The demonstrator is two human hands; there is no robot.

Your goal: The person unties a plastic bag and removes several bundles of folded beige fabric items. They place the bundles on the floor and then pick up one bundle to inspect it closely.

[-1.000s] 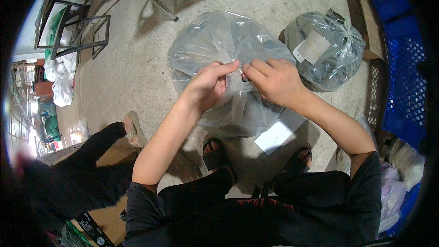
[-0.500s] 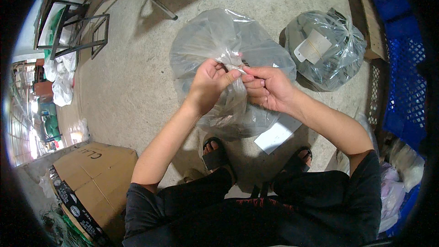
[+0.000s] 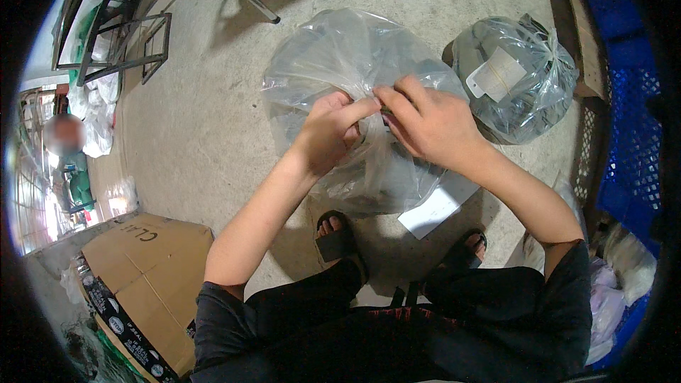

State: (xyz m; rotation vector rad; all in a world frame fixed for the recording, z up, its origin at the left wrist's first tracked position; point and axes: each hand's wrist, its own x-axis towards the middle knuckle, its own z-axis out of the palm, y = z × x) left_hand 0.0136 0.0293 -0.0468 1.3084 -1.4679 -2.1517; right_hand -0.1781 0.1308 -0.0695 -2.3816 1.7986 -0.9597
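A large clear plastic bag [image 3: 305, 53] with grey contents stands on the floor before my feet, its neck gathered into tight creases. My left hand [image 3: 328, 131] pinches the gathered neck from the left, thumb pointing across it. From the other side my right hand [image 3: 436, 124] grips the same neck, back of the hand upward and fingers curled over; the fingertips of both hands nearly meet. What lies under the fingers is hidden. A white sheet of paper [image 3: 434, 211] sits partly under the bag's near right edge.
A second, tied plastic bag [image 3: 521, 117] with a white card [image 3: 496, 74] stands to the right. Blue crates [image 3: 631, 128] line the right side. A cardboard box [image 3: 152, 262] is at the lower left, metal frames [image 3: 128, 64] at the upper left. A person [image 3: 71, 163] appears far left.
My right hand has turned over, its back now facing up, with fingers curled over the bag's neck. My left hand stays at the neck. A person has come into view at far left.
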